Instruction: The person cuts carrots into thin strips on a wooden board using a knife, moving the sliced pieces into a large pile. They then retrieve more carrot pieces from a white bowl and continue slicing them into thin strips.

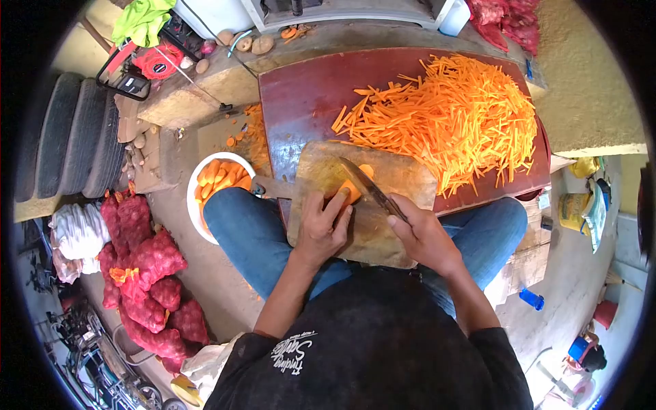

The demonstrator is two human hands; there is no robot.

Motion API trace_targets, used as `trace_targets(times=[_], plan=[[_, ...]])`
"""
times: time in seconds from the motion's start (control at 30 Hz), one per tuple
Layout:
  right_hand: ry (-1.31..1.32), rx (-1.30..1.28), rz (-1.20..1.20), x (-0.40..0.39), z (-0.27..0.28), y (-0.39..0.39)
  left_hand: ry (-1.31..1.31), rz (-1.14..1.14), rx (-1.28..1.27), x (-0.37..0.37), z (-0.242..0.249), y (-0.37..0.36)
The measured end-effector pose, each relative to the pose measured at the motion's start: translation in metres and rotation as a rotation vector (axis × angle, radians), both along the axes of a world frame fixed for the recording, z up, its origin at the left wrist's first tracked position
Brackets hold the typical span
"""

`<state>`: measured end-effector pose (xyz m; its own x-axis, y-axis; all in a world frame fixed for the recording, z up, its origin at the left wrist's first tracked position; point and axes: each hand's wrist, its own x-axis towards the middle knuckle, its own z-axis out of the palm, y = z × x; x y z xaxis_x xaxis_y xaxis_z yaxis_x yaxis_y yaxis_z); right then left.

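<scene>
My left hand [320, 229] pinches a carrot piece [352, 193] against a worn wooden cutting board [318, 160]. In my right hand [425, 236] is a kitchen knife [372, 190], its blade slanting up and left just beside the carrot piece. A thin round carrot slice [367, 169] lies on the board, partly behind the blade. Beyond the board, a big heap of carrot sticks [458, 123] covers the right part of a dark red table [301, 96]. A flat metal blade with a dark handle [257, 190] juts from the board's left side.
Left of my knee stands a white bucket [193, 198] of peeled carrots [222, 176]. Red mesh sacks [147, 273] and stacked tires [61, 137] line the left side. A yellow container [574, 210] is at right; another person [581, 355] is far at lower right.
</scene>
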<state>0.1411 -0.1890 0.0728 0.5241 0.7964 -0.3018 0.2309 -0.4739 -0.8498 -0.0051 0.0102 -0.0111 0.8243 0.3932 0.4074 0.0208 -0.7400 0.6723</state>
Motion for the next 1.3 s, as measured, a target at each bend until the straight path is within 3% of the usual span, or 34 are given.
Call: trace_targets(times=[0.3,0.4,0.6,0.7,0.9,1.0,1.1,1.3], plan=[[-0.194,0.104,0.055,-0.027,0.017,-0.033,-0.012,-0.005,-0.019,0.002,0.002,0.001],[-0.204,0.111,0.053,-0.032,0.017,-0.037,0.043,0.038,0.109,-0.005,0.009,0.003],[-0.119,0.04,0.065,-0.048,0.016,-0.038,0.02,0.069,0.006,-0.022,0.008,0.003],[-0.157,0.135,0.073,-0.055,0.008,-0.032,0.037,0.068,-0.006,-0.025,0.003,0.004],[-0.104,0.023,0.069,-0.062,0.006,-0.019,0.023,0.058,-0.025,-0.026,0.002,0.006],[-0.254,0.062,0.127,-0.064,-0.001,-0.011,0.014,0.067,-0.043,-0.025,-0.001,0.007],[-0.185,-0.136,0.174,-0.062,0.005,0.006,-0.016,0.061,-0.038,-0.023,-0.001,0.01],[-0.152,-0.177,0.17,-0.051,-0.004,0.008,-0.014,0.092,0.021,-0.024,-0.004,0.007]])
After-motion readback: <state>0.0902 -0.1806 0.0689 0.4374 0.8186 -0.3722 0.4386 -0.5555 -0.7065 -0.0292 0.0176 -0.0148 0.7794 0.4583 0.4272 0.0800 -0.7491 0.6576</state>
